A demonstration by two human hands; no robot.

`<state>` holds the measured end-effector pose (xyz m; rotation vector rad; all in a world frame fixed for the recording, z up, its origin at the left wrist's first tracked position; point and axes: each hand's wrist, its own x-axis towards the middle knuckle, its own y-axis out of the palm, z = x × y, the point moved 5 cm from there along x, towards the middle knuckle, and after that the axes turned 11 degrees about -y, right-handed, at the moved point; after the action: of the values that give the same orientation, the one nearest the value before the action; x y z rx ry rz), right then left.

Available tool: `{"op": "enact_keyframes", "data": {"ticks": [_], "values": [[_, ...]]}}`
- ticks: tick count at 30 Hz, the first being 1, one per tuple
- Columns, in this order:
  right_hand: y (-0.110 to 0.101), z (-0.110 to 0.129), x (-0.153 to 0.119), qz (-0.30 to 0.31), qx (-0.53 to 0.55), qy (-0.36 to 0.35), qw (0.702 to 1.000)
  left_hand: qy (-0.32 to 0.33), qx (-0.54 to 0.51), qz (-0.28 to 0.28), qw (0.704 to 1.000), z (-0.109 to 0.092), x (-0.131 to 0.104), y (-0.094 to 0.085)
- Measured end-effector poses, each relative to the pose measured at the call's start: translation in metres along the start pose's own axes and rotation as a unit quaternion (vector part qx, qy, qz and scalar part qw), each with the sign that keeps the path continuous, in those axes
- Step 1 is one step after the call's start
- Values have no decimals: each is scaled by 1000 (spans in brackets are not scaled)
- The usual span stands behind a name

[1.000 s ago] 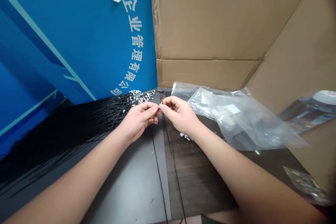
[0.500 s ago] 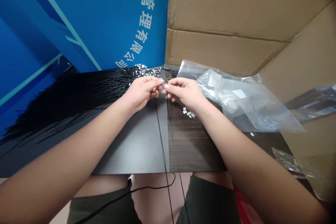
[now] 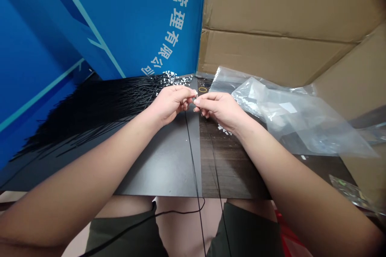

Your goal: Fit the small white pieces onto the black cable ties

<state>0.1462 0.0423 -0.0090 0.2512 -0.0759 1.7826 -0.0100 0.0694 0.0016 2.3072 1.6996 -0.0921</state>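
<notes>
My left hand (image 3: 176,102) pinches one end of a thin black cord (image 3: 191,150) above the table, and a small whitish piece shows at its fingertips. My right hand (image 3: 218,108), also closed in a pinch, holds another length of black cord (image 3: 214,156). Both strands hang past the table's front edge between the knees. The fingertips of the two hands meet or nearly meet, hiding the cord ends. Behind my left hand lies a big bundle of black cords (image 3: 87,108) with small white tips (image 3: 170,77) at the far end.
Small white pieces (image 3: 224,129) lie by my right wrist. A yellow ring (image 3: 202,89) sits behind the hands. Clear plastic bags (image 3: 289,116) cover the right of the table (image 3: 157,168). A blue panel (image 3: 126,16) and cardboard (image 3: 271,4) wall in the back.
My right hand's fingertips have come closer to my left's, and its cord now slants more to the right. The view has shifted slightly, moving the scene right.
</notes>
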Motion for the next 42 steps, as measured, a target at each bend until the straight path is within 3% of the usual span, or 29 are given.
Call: {"op": "enact_keyframes", "data": {"ticks": [22,42], "values": [[-1,1,1,-43,38,35,998,10,-11,5,1000,0,-3,3],[3,4,-1,-61,70,38,995,86,24,-26,996,2,-2,4]]}}
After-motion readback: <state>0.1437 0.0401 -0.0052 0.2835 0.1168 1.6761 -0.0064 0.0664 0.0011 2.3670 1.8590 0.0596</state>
